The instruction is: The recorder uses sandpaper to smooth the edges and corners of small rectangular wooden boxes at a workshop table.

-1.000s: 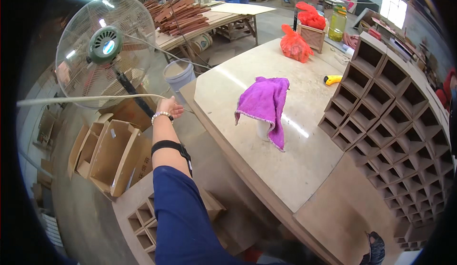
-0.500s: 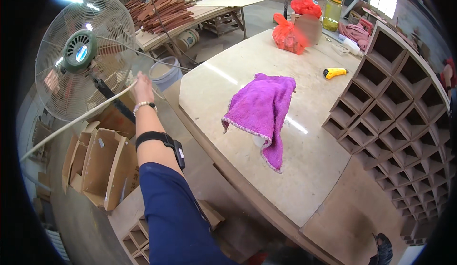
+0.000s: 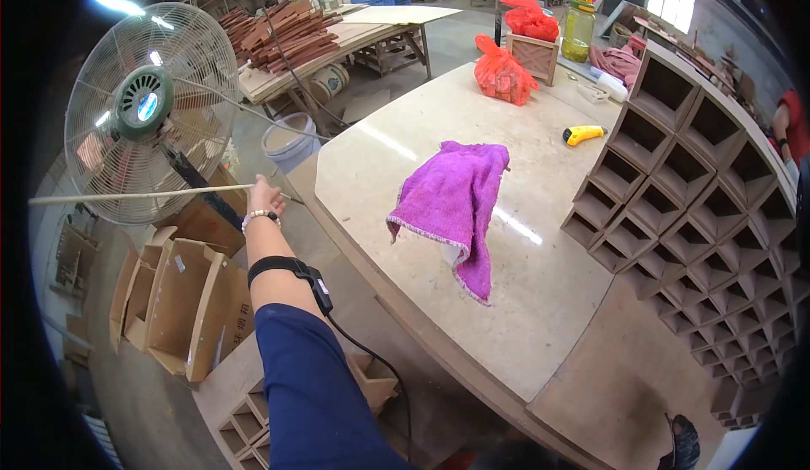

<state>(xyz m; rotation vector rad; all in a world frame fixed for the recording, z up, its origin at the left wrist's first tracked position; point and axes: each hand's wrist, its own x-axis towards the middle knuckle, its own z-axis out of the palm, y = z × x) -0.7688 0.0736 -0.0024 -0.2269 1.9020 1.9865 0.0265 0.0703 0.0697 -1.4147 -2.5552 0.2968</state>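
Observation:
My left hand (image 3: 267, 197) reaches out past the left edge of the table, its fingers curled round a thin pale hose (image 3: 143, 194). From the hand, the hose runs leftward in front of the standing fan (image 3: 145, 105). A bead bracelet and a black strap with a small device sit on my left arm. On the table lies a crumpled purple cloth (image 3: 451, 204), draped over a whitish thing that shows only under its near edge. My right hand cannot be seen.
Open cardboard boxes (image 3: 181, 293) stand below the fan, and a white bucket (image 3: 289, 143) behind my hand. A brown lattice panel (image 3: 675, 191) rises on the right. Farther back on the table (image 3: 363, 191) are a yellow cutter (image 3: 584, 135) and a red bag (image 3: 504, 76). A dark object (image 3: 680, 443) lies lower right.
My left hand has moved slightly down and to the right, still with the hose. The hose has swung from a steep slope to almost level. The view has shifted a little.

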